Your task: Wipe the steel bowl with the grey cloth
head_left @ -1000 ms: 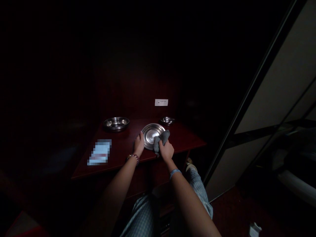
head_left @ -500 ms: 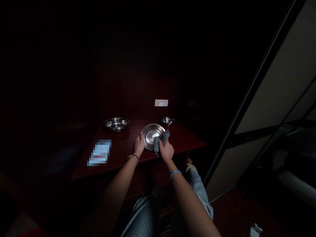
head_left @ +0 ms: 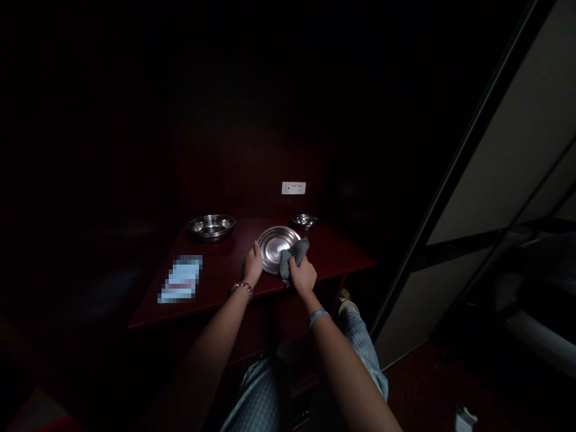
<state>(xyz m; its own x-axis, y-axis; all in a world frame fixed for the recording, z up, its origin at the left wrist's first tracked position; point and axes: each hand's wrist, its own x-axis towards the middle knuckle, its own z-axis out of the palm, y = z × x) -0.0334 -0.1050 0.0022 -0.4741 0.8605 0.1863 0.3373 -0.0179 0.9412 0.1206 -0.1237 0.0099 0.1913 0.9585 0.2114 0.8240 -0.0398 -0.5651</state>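
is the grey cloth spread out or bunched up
Bunched up: the grey cloth is gathered in a crumpled wad in the right hand, pressed against the steel plate, not lying flat.

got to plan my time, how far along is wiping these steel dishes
Done: nothing clearly; the wider steel bowl and small steel bowl sit apart at the back, and their state can't be told. In hand: the left hand holds the steel plate at its rim while the right hand presses a grey cloth onto it. Left: finishing that plate, possibly both bowls.
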